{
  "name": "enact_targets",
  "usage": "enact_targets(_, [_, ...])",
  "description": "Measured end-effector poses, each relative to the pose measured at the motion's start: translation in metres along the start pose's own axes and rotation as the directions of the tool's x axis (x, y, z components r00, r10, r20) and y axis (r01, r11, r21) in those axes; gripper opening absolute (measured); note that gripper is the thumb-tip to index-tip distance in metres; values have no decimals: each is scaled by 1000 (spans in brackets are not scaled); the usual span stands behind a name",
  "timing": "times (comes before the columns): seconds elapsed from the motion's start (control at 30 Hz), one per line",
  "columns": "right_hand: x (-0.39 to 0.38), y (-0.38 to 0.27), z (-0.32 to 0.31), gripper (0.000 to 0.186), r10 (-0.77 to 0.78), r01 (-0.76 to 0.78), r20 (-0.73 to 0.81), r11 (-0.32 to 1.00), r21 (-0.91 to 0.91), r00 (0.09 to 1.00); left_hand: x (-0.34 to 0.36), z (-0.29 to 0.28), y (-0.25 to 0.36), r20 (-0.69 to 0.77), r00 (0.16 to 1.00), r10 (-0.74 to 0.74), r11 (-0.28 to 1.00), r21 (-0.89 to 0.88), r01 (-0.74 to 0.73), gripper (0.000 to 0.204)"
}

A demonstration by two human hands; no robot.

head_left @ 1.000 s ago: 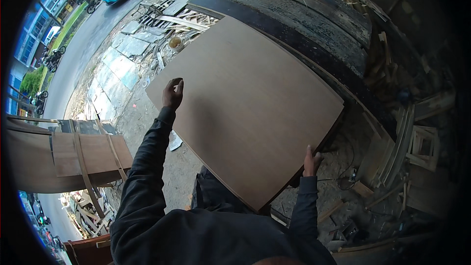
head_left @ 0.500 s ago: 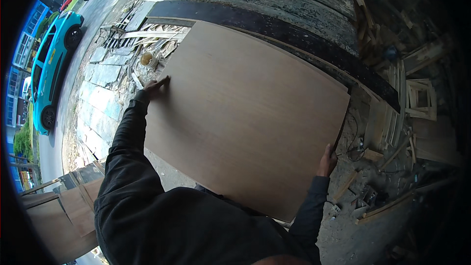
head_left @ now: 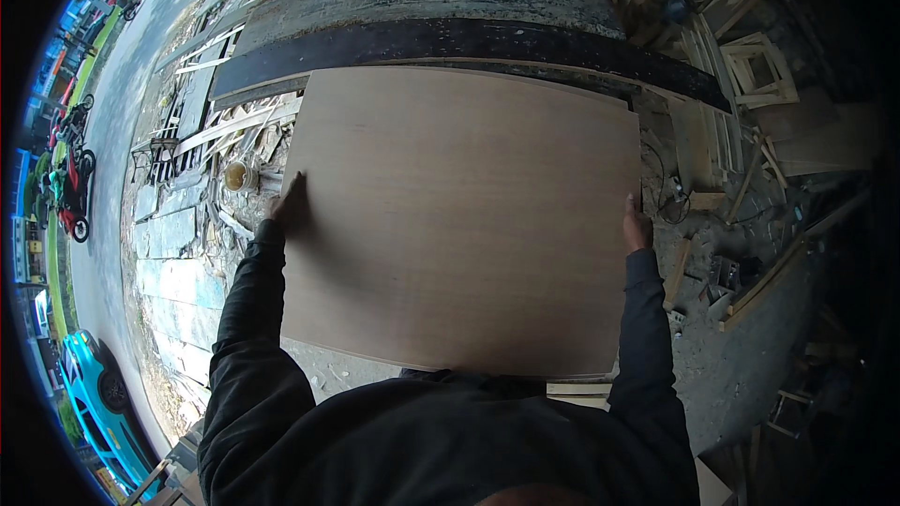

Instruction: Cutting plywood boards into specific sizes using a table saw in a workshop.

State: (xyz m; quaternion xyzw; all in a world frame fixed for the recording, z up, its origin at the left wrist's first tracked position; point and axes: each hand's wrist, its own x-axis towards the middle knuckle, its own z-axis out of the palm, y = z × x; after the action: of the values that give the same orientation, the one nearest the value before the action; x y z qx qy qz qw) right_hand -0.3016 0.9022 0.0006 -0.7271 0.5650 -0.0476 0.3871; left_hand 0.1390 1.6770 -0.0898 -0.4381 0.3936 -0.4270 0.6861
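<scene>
A person's left hand [head_left: 294, 207] and right hand [head_left: 637, 226] gripped opposite edges of a wooden board [head_left: 459, 225] not yet released.

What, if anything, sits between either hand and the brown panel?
Nothing visible: the left hand is at the brown panel's left edge, the right hand at its right edge. Its underside is hidden, so I can't tell there.
</scene>
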Motion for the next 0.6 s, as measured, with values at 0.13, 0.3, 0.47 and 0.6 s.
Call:
enact_targets(0.13, [6,20,9,84,-52,38,-154,995,-93,987,4,-43,-44,691,688,222,-489,-531,692,66])
enact_targets(0.3, [-11,6,-24,75,-166,139,57,937,321,985,-37,-61,-95,742,641,197,-472,-501,725,86])
enact_targets(0.47, [-51,-13,-72,74,-257,200,66,869,453,964,-35,-60,-205,824,454,339,-746,-58,663,66])
enact_targets(0.6, [-74,-54,-149,74,-368,323,11,831,453,930,-45,-93,-321,889,344,303,-949,247,196,73])
